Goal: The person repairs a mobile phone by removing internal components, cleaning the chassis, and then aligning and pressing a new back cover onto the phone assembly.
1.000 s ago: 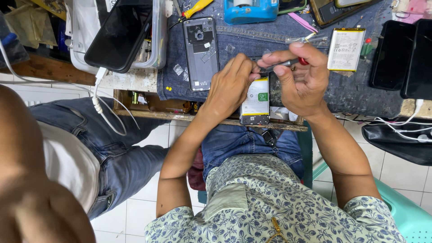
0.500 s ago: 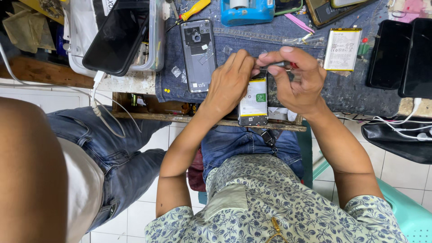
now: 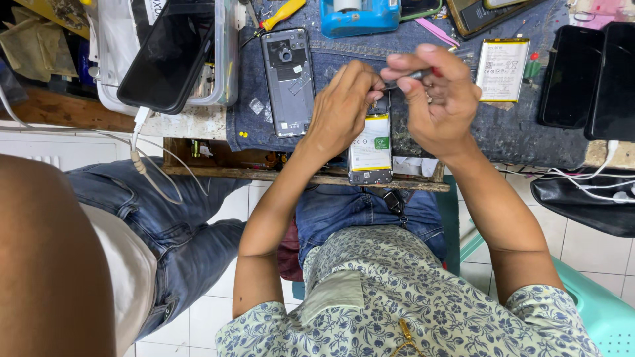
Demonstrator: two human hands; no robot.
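Note:
An opened phone [image 3: 370, 149] with its white battery showing lies on the denim-covered bench [image 3: 423, 142], near the front edge. My left hand [image 3: 344, 106] rests on the phone's top end, fingers curled against it. My right hand [image 3: 433, 99] grips a thin screwdriver [image 3: 407, 77] with a dark shaft and red end, its tip pointing toward my left fingertips above the phone. The phone's upper part is hidden under both hands.
A grey phone back cover [image 3: 289, 79] lies left of my hands. A loose battery [image 3: 501, 69] and two dark phones [image 3: 592, 76] lie right. A clear box with a black phone [image 3: 169, 56] on it stands far left. Another person's leg [image 3: 165, 218] is beside me.
My hands have stayed over the phone; the right hand turned slightly with the screwdriver. The other person's arm at the left has shifted in the foreground.

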